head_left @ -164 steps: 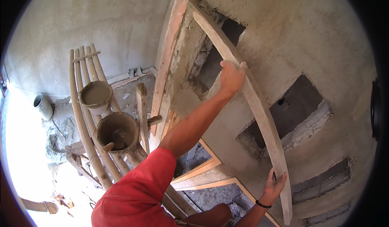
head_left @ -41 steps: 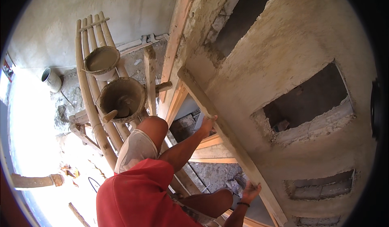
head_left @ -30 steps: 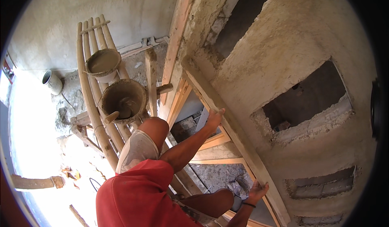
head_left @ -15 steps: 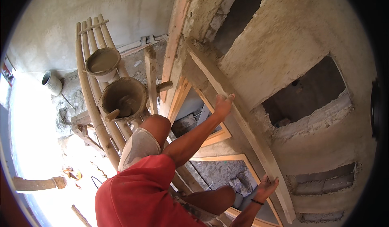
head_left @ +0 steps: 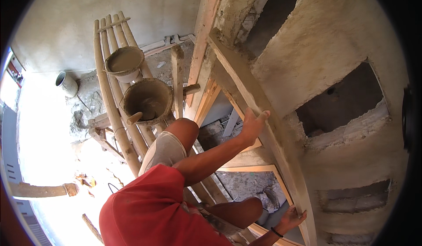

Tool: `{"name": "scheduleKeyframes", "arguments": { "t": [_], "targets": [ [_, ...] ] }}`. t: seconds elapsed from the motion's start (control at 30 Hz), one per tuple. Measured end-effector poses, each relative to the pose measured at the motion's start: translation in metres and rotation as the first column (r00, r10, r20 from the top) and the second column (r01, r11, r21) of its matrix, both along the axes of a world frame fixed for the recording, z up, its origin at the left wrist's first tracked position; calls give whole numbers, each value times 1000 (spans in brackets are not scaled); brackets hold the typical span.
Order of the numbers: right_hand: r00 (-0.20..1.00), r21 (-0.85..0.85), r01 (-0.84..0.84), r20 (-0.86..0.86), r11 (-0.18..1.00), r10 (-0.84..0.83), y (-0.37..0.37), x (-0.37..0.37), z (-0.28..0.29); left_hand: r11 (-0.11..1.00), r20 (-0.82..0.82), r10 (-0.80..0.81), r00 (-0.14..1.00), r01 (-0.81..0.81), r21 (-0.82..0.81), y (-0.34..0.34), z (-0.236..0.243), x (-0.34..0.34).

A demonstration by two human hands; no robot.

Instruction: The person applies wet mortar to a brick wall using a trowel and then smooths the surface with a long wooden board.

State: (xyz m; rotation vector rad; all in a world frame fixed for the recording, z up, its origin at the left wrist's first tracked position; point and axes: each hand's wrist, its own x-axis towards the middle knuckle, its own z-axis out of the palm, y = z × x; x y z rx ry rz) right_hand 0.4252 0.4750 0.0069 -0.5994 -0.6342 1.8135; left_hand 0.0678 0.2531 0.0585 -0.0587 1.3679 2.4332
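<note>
A long, plaster-smeared wooden board [head_left: 283, 158] runs slantwise along the rough plastered wall [head_left: 325, 88]. My left hand [head_left: 255, 124] is closed around the board's edge near its middle, thumb over the face. Farther down, my right hand [head_left: 291, 219], with a dark bracelet at the wrist, grips the same board near its lower end. Fingers of both hands are partly hidden by the wood. Behind the board are pale wooden frames [head_left: 274, 172] with openings.
Left of me, a bamboo scaffold [head_left: 115, 125] carries a bucket [head_left: 127, 77] of grey mix and a mortar-coated basin [head_left: 165, 114] with a wooden-handled tool [head_left: 134, 118]. A grey bucket [head_left: 67, 85] stands on the floor beyond. Rectangular holes [head_left: 343, 101] pierce the wall.
The whole view has shifted a little, scaffold and wall moving rightward in the picture. Both hands now appear lower and farther right, still on the board. The board's upper end appears higher.
</note>
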Motion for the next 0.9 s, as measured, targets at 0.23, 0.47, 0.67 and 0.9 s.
{"name": "scheduleKeyframes", "arguments": {
  "t": [0.23,0.47,0.67,0.9],
  "targets": [
    [998,199,-40,49,979,31,9,56,16,995,133,-64,989,53,86,-36,-22,42],
    [975,425,203,-169,882,-143,-42,3,120,928,195,-113,974,33,370,-97,19,64],
    [942,508,110,-327,854,73,-92,-66,171,743,247,-54,968,-126,658,-149,7,49],
    [599,810,-284,-268,513,754,-67,-98,126,711,476,155,865,-433,555,-195,-36,26]
  ]
}}
